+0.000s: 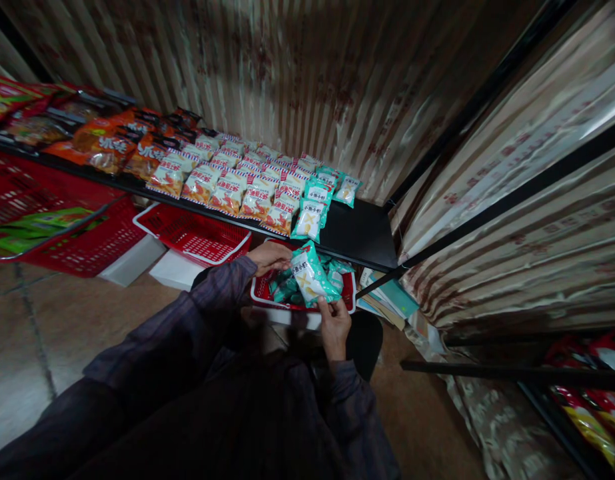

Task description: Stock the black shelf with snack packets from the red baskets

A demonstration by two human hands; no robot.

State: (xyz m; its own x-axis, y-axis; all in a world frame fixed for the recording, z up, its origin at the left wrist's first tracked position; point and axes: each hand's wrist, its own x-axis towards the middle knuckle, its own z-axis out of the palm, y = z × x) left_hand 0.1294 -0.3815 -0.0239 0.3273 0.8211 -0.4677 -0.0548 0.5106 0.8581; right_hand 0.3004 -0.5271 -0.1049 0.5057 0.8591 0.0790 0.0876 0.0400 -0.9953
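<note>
Above a red basket point(352, 287), a teal-and-white snack packet point(312, 275) is held tilted between my two hands. My left hand point(270, 257) closes its fingers at the packet's upper left edge. At the lower right edge, my right hand point(336, 325) pinches the packet between thumb and fingers. More teal packets point(286, 289) lie heaped in the basket under it. Just beyond, on the black shelf point(364, 230), matching teal packets point(310, 219) stand in a short row, with another teal packet point(347, 191) beside them at the back.
Rows of white-and-orange snack packets point(227, 190) fill the shelf's middle, with orange bags point(110, 143) farther left. A red basket point(197, 233) and a larger red basket point(87, 247) stand below. A black post point(487, 207) slants on the right near books point(394, 293) and a curtain.
</note>
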